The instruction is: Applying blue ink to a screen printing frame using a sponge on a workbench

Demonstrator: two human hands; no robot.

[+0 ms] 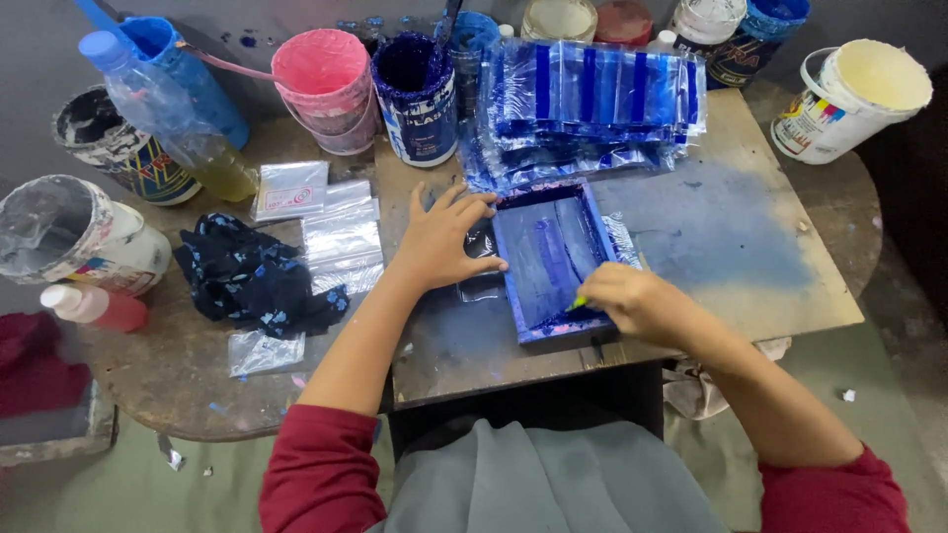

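Observation:
A small blue-stained screen frame (549, 259) lies on the wooden board (721, 247) in front of me. My left hand (441, 237) presses flat on the frame's left edge, fingers spread, over a clear plastic bag (481, 286) that lies under the frame. My right hand (637, 304) rests on the frame's near right corner and grips a small squeegee with a yellow-green tip (578, 302) inside the frame. Just behind the frame sits a stack of blue-printed clear bags (592, 104).
Paint tubs crowd the back: pink (326, 84), dark blue (417, 94), white at far right (854, 99). To the left lie blank clear bags (341, 237), a dark stained rag (259, 276), a plastic bottle (168, 114), a pink bottle (94, 306) and a grey tub (69, 232).

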